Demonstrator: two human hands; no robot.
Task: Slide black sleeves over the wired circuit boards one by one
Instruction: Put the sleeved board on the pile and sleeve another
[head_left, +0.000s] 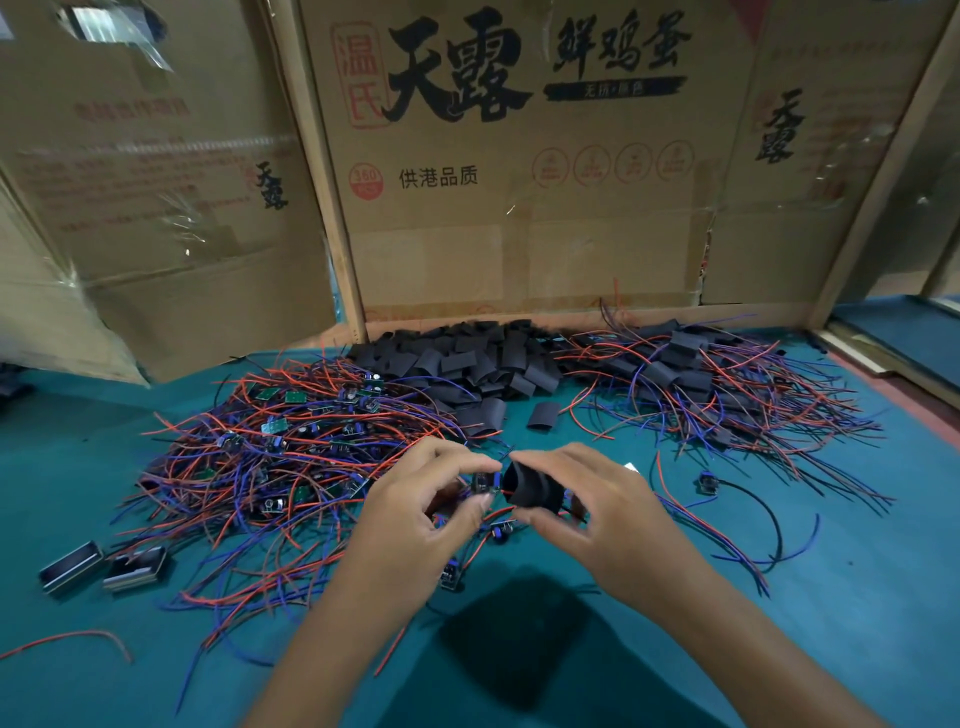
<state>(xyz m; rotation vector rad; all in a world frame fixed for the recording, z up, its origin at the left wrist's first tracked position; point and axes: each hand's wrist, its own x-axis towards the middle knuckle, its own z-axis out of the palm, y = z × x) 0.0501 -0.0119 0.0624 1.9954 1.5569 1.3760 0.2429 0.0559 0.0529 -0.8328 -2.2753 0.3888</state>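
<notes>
Pinching a small wired circuit board between thumb and fingertips, the left hand holds it at the open mouth of a black tubular sleeve, which the right hand grips with curled fingers. Both hover above the teal table mat. Left of the hands lies a tangle of red-and-blue-wired green boards; beyond, a heap of loose black sleeves; far right, a pile of sleeved boards. Printed cardboard panels wall the rear.
</notes>
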